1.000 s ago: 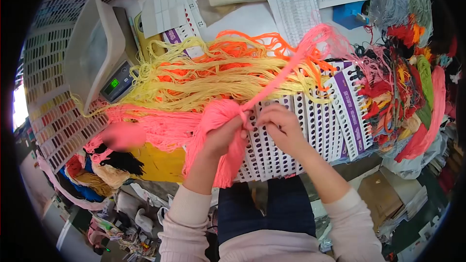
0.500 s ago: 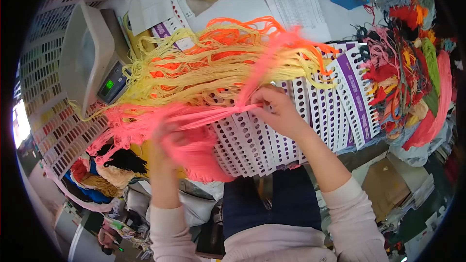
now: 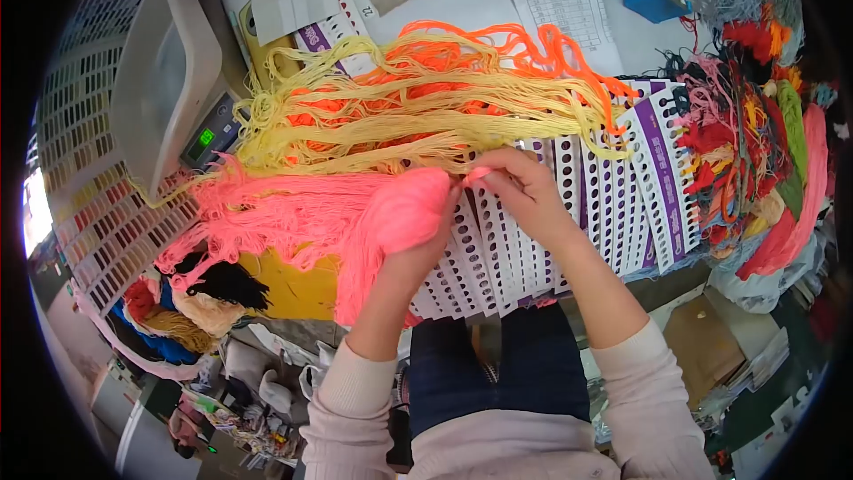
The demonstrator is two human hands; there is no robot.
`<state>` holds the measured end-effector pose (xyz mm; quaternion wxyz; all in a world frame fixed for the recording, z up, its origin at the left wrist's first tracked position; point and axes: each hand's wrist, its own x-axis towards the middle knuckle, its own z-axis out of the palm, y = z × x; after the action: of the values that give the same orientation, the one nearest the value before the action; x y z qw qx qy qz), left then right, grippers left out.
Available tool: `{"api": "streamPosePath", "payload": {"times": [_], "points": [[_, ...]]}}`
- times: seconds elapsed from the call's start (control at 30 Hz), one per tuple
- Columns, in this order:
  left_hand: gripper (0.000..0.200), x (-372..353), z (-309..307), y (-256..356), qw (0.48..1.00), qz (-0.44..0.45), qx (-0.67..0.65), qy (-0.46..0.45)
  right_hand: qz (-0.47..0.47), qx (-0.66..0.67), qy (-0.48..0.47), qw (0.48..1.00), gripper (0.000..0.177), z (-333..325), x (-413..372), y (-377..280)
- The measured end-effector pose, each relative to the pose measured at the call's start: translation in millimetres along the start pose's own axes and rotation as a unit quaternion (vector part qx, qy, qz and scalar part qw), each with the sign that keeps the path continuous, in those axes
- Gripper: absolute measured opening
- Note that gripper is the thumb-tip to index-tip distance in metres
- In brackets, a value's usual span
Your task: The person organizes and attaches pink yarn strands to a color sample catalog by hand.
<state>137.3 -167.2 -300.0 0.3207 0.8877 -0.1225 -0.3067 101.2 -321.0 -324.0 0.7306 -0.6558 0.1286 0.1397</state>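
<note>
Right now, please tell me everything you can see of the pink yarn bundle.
The pink yarn bundle is a thick skein of thin, soft coral-pink strands. It spreads loosely to the left, with looped ends, just below the yellow yarn. Its right part drapes over the left hand and hangs down. The right hand pinches its right tip, over the punched cards.
</note>
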Motion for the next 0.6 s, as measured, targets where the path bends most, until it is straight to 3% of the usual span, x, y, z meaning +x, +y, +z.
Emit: {"api": "streamPosePath", "payload": {"times": [0.07,0.2,0.27,0.37,0.47,0.53,0.6], "points": [[0.018,-4,-13,9,0.969,-0.127,-0.209,-0.014,-0.005,-0.108,0.034,0.994,0.023,2,-3,-5],[0.023,-32,-80,-42,0.868,-0.284,-0.402,0.064,-0.077,-0.308,0.036,0.948,0.034,11,2,-10],[0.023,-58,-128,-73,0.836,-0.283,-0.451,0.13,-0.117,-0.336,0.065,0.932,0.037,17,6,-6],[0.023,-90,-169,-61,0.818,-0.215,-0.456,0.276,-0.109,-0.364,0.057,0.923,0.042,19,3,-3],[0.025,-137,-180,-19,0.777,-0.27,-0.358,0.442,-0.106,-0.38,0.055,0.917,0.045,20,-4,-21],[0.029,-172,-171,-3,0.782,-0.196,-0.461,0.37,-0.133,-0.365,0.084,0.918,0.046,30,-15,-46],[0.034,-197,-155,11,0.765,-0.117,-0.596,0.213,-0.174,-0.336,0.079,0.922,0.035,50,-39,-79]]}}
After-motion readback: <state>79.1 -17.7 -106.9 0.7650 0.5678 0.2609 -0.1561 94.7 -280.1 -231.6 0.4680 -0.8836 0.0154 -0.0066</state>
